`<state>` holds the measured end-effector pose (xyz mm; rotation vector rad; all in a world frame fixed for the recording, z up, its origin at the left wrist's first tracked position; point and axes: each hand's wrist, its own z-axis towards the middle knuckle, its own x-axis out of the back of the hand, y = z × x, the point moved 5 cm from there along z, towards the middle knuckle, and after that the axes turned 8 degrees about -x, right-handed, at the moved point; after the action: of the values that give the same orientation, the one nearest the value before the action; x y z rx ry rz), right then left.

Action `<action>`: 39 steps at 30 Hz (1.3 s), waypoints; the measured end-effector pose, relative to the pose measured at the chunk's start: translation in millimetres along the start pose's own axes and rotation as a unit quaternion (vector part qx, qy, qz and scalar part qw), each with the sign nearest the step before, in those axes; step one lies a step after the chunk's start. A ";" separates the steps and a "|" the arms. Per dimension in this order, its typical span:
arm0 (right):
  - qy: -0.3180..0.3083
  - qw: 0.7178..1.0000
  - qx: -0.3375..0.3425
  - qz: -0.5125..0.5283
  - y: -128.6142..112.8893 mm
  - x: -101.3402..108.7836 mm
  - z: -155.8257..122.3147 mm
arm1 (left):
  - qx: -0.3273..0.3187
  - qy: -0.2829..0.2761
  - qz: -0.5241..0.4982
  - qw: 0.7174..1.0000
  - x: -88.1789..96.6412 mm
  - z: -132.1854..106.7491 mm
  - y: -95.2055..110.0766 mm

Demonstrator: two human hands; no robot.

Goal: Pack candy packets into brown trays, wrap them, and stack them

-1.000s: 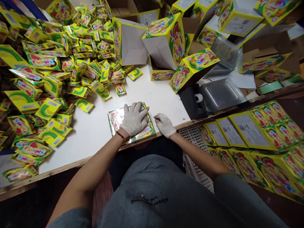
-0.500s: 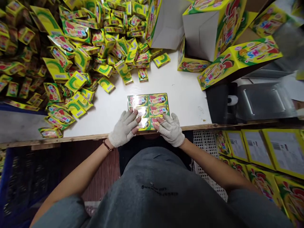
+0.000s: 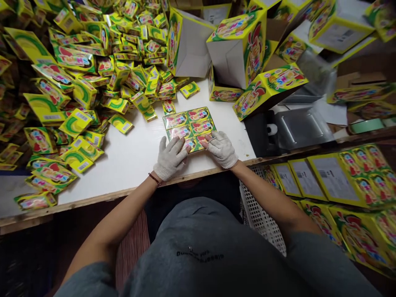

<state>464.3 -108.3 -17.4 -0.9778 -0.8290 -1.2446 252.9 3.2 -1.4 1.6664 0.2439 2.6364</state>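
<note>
Spread on the 6-carton pack (image 3: 192,125), the left hand (image 3: 171,159) and right hand (image 3: 222,151), pushing unevenly, could jam it against the loose carton (image 3: 168,106) behind it.

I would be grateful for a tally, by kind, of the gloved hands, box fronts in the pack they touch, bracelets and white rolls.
Left hand and right hand, gloved: 2
Box fronts visible in the flat pack: 6
Bracelet: 1
White roll: 1
Total: 10
</note>
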 end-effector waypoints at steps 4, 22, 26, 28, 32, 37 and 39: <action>0.005 0.999 0.037 0.022 -4.9 2.9 -0.2 | -0.050 -0.006 0.009 0.999 6.9 16.0 6.8; 0.054 0.977 0.079 0.189 1.0 16.2 20.6 | -0.040 -0.058 0.095 0.993 16.2 37.8 21.6; 0.018 0.983 0.073 0.166 3.1 8.8 14.1 | -0.038 -0.085 0.104 0.990 20.2 32.5 25.7; -0.022 0.987 0.065 0.143 7.6 2.7 6.8 | -0.035 -0.082 0.081 0.993 21.8 23.6 26.6; -0.059 0.991 0.038 0.117 18.0 -4.1 -8.8 | -0.050 -0.036 -0.030 0.998 23.3 -1.1 24.1; -0.043 0.993 0.010 0.109 18.0 -6.6 -16.1 | -0.048 0.021 -0.026 0.998 23.6 -3.5 16.8; -0.045 0.993 -0.017 0.108 14.9 -9.9 -13.3 | -0.034 -0.001 -0.004 0.999 18.7 11.9 15.9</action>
<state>477.5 -116.2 -33.6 -1.1283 -0.7522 -1.0381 256.6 -9.2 22.6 1.6445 0.1583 2.6064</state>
